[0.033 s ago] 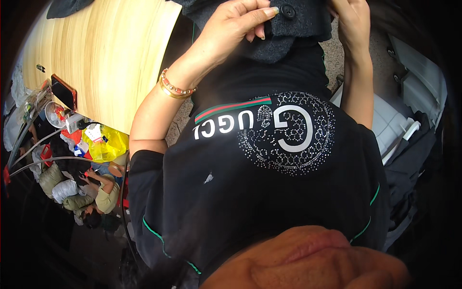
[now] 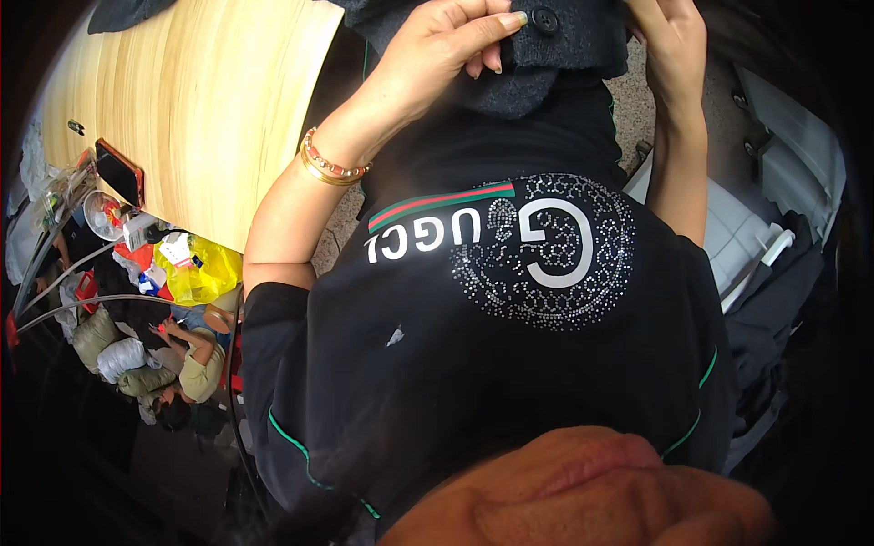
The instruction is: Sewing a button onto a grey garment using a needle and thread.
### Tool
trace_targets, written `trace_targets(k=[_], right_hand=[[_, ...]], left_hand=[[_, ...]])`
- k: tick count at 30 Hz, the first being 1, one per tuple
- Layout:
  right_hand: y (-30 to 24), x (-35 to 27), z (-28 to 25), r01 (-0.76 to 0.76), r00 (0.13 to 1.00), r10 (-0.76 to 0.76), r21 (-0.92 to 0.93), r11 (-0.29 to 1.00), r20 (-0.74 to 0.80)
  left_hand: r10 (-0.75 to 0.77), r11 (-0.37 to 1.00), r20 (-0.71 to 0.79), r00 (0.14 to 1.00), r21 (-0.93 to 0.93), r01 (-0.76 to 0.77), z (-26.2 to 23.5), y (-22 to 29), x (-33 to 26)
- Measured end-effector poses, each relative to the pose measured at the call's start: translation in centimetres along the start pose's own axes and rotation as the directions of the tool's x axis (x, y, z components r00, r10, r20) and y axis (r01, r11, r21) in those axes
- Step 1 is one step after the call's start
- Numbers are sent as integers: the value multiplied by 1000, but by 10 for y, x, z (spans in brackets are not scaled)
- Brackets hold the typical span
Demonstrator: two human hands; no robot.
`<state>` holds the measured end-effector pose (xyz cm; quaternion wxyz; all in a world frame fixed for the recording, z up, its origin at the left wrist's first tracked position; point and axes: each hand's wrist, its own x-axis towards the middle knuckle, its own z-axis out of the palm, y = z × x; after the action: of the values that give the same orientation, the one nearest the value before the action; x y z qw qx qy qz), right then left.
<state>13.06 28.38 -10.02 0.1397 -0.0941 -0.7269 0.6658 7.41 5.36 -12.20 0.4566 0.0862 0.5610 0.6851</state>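
A dark grey woollen garment (image 2: 583, 41) with a round black button (image 2: 544, 21) lies across my lap at the top of the view. My left hand (image 2: 455, 41) is closed at the garment's edge, thumb and fingers pinching the cloth just left of the button. To the right of the garment, my right hand (image 2: 672, 50) is raised with its fingers curled inward. The upper frame edge cuts off its fingertips, so whatever they hold is hidden.
On my left stands a light wood table (image 2: 228, 91) with a phone (image 2: 120, 173) at its edge. Beyond it are a plastic cup (image 2: 103, 214), a yellow bag (image 2: 205, 278), cables and another person (image 2: 196, 364) among bundles. A pale grey plastic container (image 2: 719, 237) sits on my right.
My right hand has shifted slightly rightward and down, and its fingers show a little more. My left hand and the garment keep their place.
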Motion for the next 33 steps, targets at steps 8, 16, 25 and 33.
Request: trace_targets(k=[8, 16, 25, 33], right_hand=[[-3, -36, -23, 82, 976, -10, -326, 942, 219], [-11, -32, -19, 225, 940, -67, -460, 859, 335], [-13, -29, -13, 228, 919, -60, -402, 887, 389], [22, -25, -29, 381, 846, -199, -299, 875, 495]], left_hand=[[224, 971, 89, 970, 61, -230, -11, -21, 13], [269, 960, 104, 958, 48, -275, -9, -25, 12], [38, 995, 92, 995, -98, -29, -9, -12, 2], [36, 997, 105, 994, -73, -29, -9, -10, 2]])
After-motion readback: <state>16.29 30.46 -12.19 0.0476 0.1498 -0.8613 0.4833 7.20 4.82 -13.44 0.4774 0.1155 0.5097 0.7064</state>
